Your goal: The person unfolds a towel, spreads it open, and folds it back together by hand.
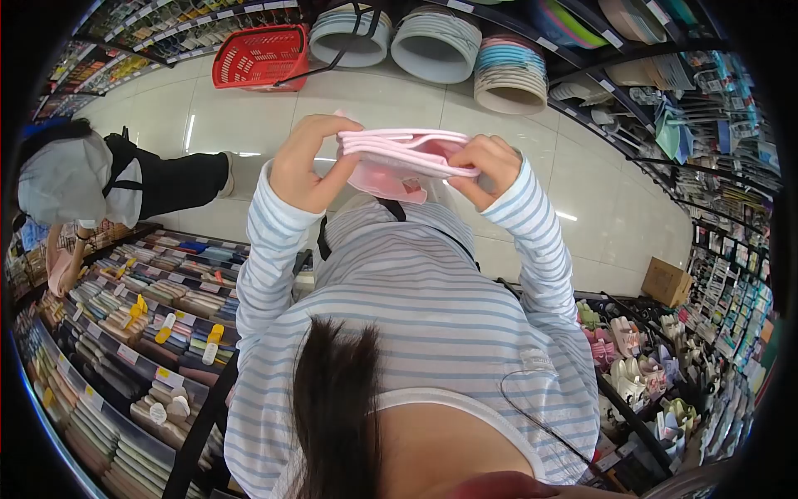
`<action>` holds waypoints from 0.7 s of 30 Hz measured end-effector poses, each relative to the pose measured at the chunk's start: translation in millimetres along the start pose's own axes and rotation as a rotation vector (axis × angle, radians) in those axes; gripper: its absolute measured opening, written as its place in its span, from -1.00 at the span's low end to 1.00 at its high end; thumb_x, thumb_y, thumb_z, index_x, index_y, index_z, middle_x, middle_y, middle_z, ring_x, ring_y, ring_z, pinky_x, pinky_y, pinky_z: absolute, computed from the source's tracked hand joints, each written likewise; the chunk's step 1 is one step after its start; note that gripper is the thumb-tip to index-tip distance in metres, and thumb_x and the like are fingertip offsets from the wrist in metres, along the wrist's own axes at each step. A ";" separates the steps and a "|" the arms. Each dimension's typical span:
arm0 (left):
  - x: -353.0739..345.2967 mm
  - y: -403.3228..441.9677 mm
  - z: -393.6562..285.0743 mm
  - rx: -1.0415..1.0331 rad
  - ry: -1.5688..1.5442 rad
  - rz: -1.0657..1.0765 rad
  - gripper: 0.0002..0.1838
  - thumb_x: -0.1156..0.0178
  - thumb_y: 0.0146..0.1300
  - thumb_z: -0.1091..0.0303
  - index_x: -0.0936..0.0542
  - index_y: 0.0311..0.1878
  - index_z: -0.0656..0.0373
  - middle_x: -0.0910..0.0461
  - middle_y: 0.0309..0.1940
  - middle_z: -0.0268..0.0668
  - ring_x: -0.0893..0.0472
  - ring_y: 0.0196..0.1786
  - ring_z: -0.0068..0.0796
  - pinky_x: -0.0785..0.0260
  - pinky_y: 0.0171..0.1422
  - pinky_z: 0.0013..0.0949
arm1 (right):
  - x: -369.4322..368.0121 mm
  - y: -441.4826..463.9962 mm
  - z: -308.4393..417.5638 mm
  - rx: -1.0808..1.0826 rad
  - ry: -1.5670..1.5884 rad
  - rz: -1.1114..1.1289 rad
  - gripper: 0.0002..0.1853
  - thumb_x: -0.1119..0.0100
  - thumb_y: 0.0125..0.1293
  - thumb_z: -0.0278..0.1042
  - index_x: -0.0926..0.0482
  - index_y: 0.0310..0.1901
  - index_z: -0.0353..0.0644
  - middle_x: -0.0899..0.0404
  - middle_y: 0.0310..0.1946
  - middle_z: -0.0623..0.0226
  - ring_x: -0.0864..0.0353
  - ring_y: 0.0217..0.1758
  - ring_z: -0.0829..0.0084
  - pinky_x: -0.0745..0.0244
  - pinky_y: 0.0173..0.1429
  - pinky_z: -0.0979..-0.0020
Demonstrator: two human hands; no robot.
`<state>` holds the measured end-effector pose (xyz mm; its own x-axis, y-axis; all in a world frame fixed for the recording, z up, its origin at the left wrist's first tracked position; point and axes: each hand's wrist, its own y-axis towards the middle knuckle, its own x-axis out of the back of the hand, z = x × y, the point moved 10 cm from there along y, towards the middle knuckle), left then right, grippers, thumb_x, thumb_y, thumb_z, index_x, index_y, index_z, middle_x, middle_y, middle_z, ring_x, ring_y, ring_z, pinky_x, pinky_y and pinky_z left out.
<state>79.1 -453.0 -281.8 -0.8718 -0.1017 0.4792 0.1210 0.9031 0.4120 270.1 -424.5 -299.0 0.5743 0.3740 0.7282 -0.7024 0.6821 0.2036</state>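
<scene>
Your left hand (pixel 307 166) and right hand (pixel 492 169) pinch opposite ends of the folded pink item (pixel 386 148), long axis crosswise between them.

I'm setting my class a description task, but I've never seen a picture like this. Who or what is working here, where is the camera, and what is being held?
There is no machine: a person works with two bare hands. The only picture comes from a camera on that person's head, looking down over their striped shirt. The left hand and right hand hold a pink folded item in the air; exactly what it is, I can't tell. Beyond lies a pale floor with a red basket and stacked buckets. At the left are packed shelves and another person.
</scene>
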 end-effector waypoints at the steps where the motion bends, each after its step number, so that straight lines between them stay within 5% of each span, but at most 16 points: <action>1: 0.5 -0.9 -0.4 -0.009 0.004 -0.003 -0.66 -0.25 -0.02 0.59 -0.51 -0.10 0.29 -0.56 -0.24 -0.13 -0.54 -0.18 -0.18 -0.36 -0.03 -0.29 | -1.5 -0.3 4.6 0.008 -0.015 0.025 -0.67 -0.33 0.00 -0.35 -0.61 -0.14 -0.15 -0.52 -0.41 0.25 -0.50 -0.33 0.23 -0.41 -0.20 0.32; 6: -1.3 -1.8 -10.4 -0.062 0.020 0.041 -0.67 -0.23 -0.02 0.62 -0.50 -0.11 0.30 -0.56 -0.22 -0.13 -0.55 -0.14 -0.20 -0.36 0.00 -0.34 | -7.2 2.7 20.4 0.023 0.007 0.077 -0.71 -0.23 0.13 -0.24 -0.62 -0.12 -0.15 -0.57 -0.41 0.23 -0.54 -0.36 0.23 -0.44 -0.21 0.34; 12: -13.6 -5.7 -28.4 -0.160 0.074 0.107 -0.66 -0.22 -0.05 0.63 -0.51 -0.12 0.29 -0.56 -0.22 -0.13 -0.54 -0.19 -0.18 -0.36 -0.03 -0.29 | -28.7 -5.2 -10.1 -0.348 0.100 0.303 -0.75 -0.18 0.18 -0.24 -0.64 -0.20 -0.20 -0.63 -0.41 0.15 -0.64 -0.40 0.22 -0.52 -0.22 0.36; 21: -29.4 -8.6 -34.8 -0.190 0.148 0.135 -0.69 -0.22 -0.08 0.61 -0.54 -0.17 0.28 -0.58 -0.26 -0.16 -0.55 -0.23 -0.16 -0.37 -0.07 -0.30 | -21.5 -10.7 2.4 -0.019 -0.393 0.077 -0.87 -0.22 0.09 -0.41 -0.59 -0.30 -0.20 -0.55 -0.46 0.21 -0.57 -0.51 0.21 -0.46 -0.41 0.30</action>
<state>120.3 -472.3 -272.5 -0.7645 -0.0580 0.6420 0.3309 0.8194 0.4680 264.2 -441.4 -315.3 0.3129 0.1585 0.9365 -0.7269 0.6745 0.1287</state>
